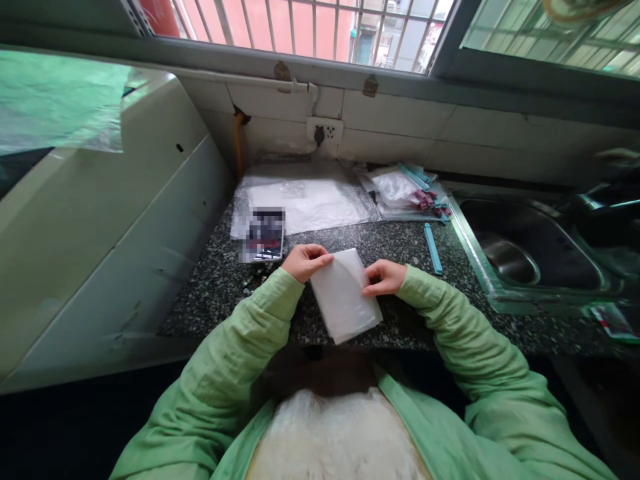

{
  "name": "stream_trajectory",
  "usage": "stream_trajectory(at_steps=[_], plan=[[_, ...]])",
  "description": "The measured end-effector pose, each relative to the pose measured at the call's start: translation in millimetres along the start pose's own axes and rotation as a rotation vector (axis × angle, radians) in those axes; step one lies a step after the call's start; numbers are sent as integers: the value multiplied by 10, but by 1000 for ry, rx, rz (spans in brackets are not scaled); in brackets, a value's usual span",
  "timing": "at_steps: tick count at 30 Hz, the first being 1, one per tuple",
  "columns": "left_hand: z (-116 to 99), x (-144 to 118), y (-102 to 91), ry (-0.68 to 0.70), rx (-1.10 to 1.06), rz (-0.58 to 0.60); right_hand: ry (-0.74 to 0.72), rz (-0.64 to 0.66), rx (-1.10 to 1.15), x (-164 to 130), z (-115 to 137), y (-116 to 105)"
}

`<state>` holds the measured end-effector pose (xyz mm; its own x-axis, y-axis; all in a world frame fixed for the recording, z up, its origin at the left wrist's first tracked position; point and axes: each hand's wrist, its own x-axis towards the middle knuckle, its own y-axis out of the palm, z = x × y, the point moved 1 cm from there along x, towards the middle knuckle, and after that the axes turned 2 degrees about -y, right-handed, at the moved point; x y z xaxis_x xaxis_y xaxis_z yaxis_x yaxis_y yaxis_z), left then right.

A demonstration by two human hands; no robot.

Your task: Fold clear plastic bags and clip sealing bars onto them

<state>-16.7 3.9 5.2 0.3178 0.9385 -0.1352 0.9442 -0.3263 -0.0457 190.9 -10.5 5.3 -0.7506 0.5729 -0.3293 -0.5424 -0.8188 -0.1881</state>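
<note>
A folded, whitish translucent plastic sheet or bag (345,300) is held up over the front of the counter, slightly tilted. My left hand (306,262) pinches its upper left corner between thumb and fingers. On its right edge, a little lower, my right hand (385,277) grips it with thumb and bent fingers. Just beyond my left hand lies a phone-like device (267,233), partly blurred out. A light-blue plastic strip (433,249), perhaps a sealing clip, rests on the counter beyond my right hand.
Clear plastic bags or sheets (310,197) lie flat against the wall. Beside them is a pile of bags with blue and pink clips (417,190). A metal sink (493,293) is on the right, a pale appliance (150,200) on the left. The speckled counter (210,293) ends near my body.
</note>
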Motion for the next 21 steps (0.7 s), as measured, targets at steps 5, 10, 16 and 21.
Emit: stream_trajectory(at_steps=[5,10,16,21], plan=[[-71,-26,51,-25,-18,53,-99,-232,83,76,12,-12],[-72,-27,66,-29,6,46,-135,-360,46,104,51,-10],[-15,-4,55,-19,28,7,-122,-351,33,94,62,3],[-14,10,23,3,11,-70,-124,-412,54,86,63,-4]])
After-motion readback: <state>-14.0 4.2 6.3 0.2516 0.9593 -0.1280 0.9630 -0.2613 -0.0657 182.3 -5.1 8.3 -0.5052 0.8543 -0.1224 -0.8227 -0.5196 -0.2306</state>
